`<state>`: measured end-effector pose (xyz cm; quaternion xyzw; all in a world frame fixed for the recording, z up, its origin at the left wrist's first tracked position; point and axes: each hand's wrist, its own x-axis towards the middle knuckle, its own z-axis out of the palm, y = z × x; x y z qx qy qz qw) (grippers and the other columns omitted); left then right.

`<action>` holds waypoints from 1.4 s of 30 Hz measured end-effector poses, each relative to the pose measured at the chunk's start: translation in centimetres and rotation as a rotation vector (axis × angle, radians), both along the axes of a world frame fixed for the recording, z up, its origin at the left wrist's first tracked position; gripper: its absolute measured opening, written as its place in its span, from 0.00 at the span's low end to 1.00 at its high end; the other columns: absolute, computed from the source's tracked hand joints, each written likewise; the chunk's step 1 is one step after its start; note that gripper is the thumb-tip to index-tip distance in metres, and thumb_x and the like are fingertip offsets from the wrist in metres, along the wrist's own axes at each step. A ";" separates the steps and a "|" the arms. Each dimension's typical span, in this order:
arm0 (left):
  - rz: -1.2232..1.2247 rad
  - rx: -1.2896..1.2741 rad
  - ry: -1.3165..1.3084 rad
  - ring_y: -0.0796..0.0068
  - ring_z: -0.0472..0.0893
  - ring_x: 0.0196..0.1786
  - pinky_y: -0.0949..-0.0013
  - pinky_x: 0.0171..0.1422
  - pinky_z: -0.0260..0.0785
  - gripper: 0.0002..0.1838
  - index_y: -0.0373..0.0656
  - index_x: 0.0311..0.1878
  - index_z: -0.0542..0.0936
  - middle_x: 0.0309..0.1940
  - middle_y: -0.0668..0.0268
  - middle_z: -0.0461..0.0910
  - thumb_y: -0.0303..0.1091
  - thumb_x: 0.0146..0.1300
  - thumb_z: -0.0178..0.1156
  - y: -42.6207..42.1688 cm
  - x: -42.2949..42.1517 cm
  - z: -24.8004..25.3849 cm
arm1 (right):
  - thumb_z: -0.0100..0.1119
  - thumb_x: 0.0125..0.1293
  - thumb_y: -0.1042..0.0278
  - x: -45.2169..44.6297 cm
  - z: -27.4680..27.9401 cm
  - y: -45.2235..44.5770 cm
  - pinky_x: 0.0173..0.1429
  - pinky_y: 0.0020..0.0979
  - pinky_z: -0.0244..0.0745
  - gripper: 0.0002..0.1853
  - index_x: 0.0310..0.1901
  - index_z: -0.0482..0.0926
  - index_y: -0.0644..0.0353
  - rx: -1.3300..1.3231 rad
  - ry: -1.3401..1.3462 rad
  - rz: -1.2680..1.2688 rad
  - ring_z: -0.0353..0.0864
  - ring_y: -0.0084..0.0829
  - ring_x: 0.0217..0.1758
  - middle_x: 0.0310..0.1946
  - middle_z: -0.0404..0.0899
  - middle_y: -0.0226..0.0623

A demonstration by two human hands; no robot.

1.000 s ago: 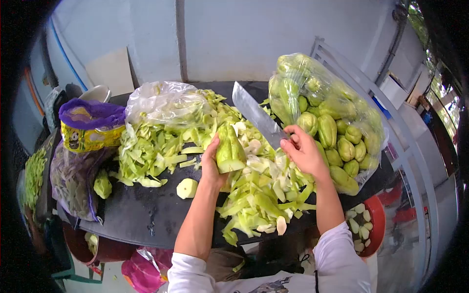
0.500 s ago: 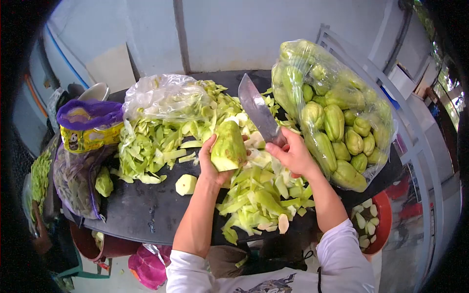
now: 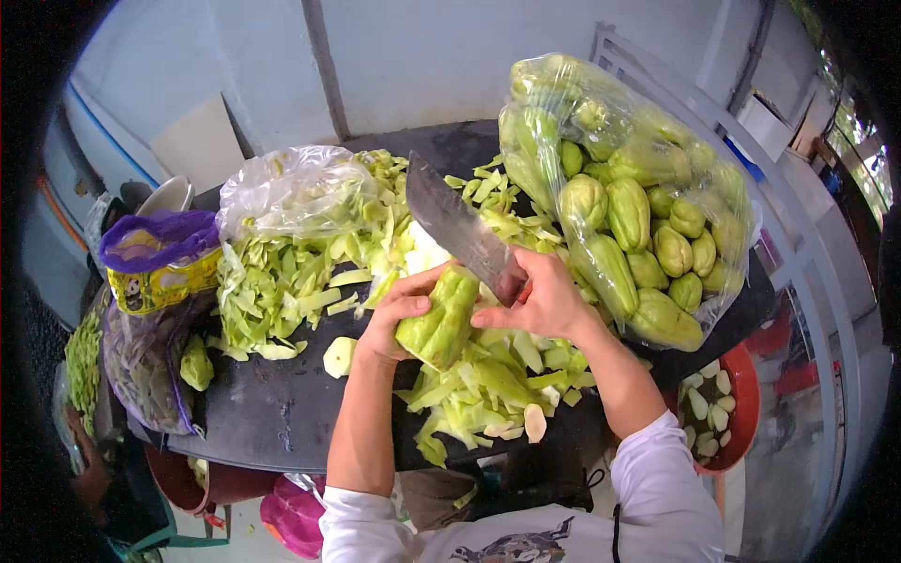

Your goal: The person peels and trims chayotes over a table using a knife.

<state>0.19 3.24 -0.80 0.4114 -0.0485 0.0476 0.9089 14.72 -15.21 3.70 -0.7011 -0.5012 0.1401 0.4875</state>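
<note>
My left hand [image 3: 396,317] is wrapped round a green chayote [image 3: 443,324], held above a heap of pale green peels [image 3: 488,389]. My right hand [image 3: 544,298] grips a broad-bladed knife [image 3: 455,220], its blade slanting up and to the left. The lower blade lies close to the chayote's upper right side; whether the edge touches it I cannot tell. The knife's handle is hidden in my fingers. A pale cut piece [image 3: 339,357] rests on the black table [image 3: 253,413], left of my left wrist.
A clear plastic bag of chayotes [image 3: 648,211] stands at the right. More peels [image 3: 272,296] lie under a crumpled plastic bag [image 3: 291,192] at the left, near a purple mesh sack [image 3: 150,366]. A red basin [image 3: 741,413] holding pale pieces sits below the table's right side.
The knife has moved left, bringing its blade closer to the chayote. The chayote has been turned in my left hand, and its pale cut end no longer faces me. The view has shifted slightly.
</note>
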 end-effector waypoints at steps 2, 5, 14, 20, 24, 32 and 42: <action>0.016 0.062 0.003 0.61 0.81 0.55 0.64 0.60 0.73 0.41 0.28 0.68 0.67 0.57 0.48 0.78 0.37 0.50 0.65 0.1 -0.2 0.1 | 0.84 0.41 0.47 -0.4 0.3 0.0 0.25 0.21 0.66 0.31 0.34 0.77 0.63 0.013 -0.066 0.022 0.69 0.15 0.20 0.17 0.73 0.24; 0.059 0.135 0.043 0.65 0.81 0.54 0.67 0.60 0.72 0.39 0.28 0.65 0.73 0.55 0.50 0.80 0.34 0.46 0.66 0.1 -0.8 0.6 | 0.85 0.38 0.44 -0.9 1.2 -0.2 0.26 0.21 0.68 0.34 0.34 0.77 0.64 -0.009 -0.164 0.004 0.70 0.16 0.20 0.17 0.74 0.26; 0.128 0.272 0.104 0.65 0.81 0.52 0.67 0.61 0.69 0.34 0.32 0.57 0.80 0.50 0.54 0.83 0.33 0.42 0.68 0.1 -1.3 0.2 | 0.83 0.38 0.37 -1.0 1.4 -0.3 0.26 0.24 0.73 0.37 0.32 0.76 0.65 0.001 -0.242 0.014 0.75 0.19 0.20 0.17 0.77 0.30; 0.193 0.276 0.089 0.66 0.80 0.52 0.68 0.61 0.68 0.31 0.33 0.54 0.82 0.48 0.56 0.83 0.34 0.42 0.69 0.5 -1.1 -0.7 | 0.77 0.44 0.32 -1.2 1.2 -0.2 0.27 0.31 0.75 0.36 0.26 0.74 0.62 0.002 -0.238 0.012 0.80 0.30 0.18 0.15 0.77 0.33; 0.216 0.247 0.098 0.68 0.80 0.51 0.68 0.59 0.68 0.28 0.33 0.52 0.82 0.48 0.57 0.84 0.32 0.44 0.70 0.2 -1.2 -0.1 | 0.75 0.46 0.33 -1.3 1.1 -0.2 0.26 0.32 0.74 0.35 0.27 0.74 0.63 0.014 -0.225 0.009 0.80 0.31 0.18 0.15 0.77 0.33; 0.291 0.176 0.104 0.70 0.81 0.45 0.68 0.53 0.71 0.21 0.34 0.48 0.83 0.43 0.59 0.84 0.29 0.48 0.69 -0.1 -0.6 -1.1 | 0.77 0.47 0.37 -1.4 0.1 -0.1 0.24 0.27 0.73 0.35 0.28 0.72 0.65 -0.037 -0.257 -0.019 0.76 0.22 0.18 0.15 0.75 0.32; 0.370 0.053 0.119 0.69 0.82 0.44 0.68 0.51 0.76 0.21 0.33 0.49 0.81 0.45 0.59 0.83 0.31 0.51 0.68 -1.6 -0.3 0.7 | 0.79 0.38 0.30 -2.8 0.1 0.0 0.27 0.27 0.75 0.41 0.32 0.75 0.65 -0.062 -0.333 -0.016 0.79 0.24 0.19 0.17 0.78 0.32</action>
